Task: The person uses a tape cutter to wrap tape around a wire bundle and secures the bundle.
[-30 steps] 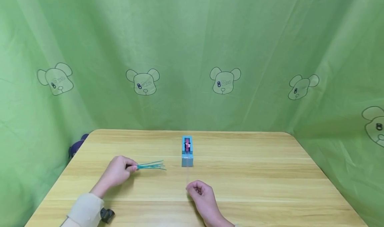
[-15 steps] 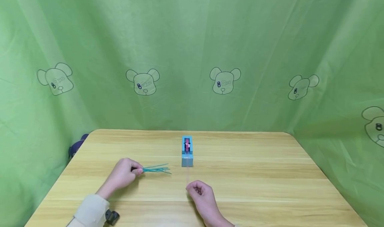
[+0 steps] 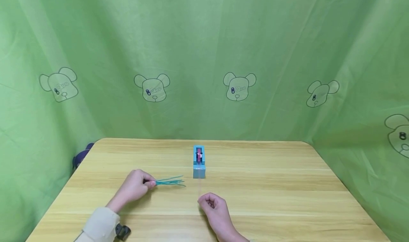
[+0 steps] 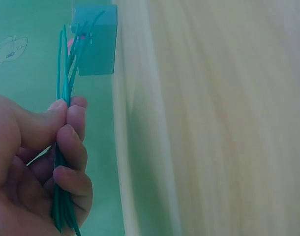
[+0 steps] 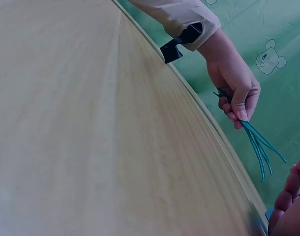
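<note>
My left hand grips a bundle of thin teal wire-like strands between thumb and fingers. Their free ends fan out to the right; in the left wrist view the lower ends of the teal strands run down through the curled fingers. A light-blue tape dispenser with a pink roll stands at the middle of the table. From its front a clear strip of tape stretches toward the person, its end pinched by my right hand. The strand tips are just left of this strip.
The wooden table has green curtains with bear-head drawings behind it and at its sides. A purple object shows past the left table edge. A black wrist-camera mount hangs at the left sleeve.
My left hand has moved right and slightly toward the person, bringing the teal strands closer to the tape strip. My right hand and the dispenser have stayed in place.
</note>
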Demonstrator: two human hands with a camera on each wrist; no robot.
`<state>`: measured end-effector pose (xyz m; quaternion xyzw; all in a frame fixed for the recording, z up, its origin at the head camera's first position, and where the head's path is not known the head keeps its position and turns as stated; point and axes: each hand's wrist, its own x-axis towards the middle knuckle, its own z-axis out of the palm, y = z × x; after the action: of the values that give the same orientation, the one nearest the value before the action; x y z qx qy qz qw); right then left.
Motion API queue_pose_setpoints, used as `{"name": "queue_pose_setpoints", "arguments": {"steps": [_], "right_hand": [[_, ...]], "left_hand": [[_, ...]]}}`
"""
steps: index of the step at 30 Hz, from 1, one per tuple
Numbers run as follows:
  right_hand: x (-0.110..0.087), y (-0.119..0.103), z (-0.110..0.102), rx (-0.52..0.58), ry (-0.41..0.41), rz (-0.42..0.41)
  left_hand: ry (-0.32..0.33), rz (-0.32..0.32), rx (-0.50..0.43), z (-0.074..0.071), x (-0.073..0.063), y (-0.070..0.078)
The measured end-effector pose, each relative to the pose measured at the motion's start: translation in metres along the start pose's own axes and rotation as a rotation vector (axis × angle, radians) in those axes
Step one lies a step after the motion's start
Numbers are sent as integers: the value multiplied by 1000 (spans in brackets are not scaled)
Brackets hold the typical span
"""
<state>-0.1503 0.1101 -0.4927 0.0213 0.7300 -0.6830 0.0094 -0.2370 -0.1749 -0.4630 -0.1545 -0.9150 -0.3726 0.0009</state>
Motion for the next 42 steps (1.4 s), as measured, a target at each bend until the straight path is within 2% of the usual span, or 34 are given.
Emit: {"name": "queue_pose_setpoints", "arguments": {"steps": [14,42], "right_hand": [[0,0,0,-9,-1,21],[-1,-1,1,4,7,-2]], "left_hand": [[-22,51,9,10,4,2],[-105,68,-29,25,11,13]]}}
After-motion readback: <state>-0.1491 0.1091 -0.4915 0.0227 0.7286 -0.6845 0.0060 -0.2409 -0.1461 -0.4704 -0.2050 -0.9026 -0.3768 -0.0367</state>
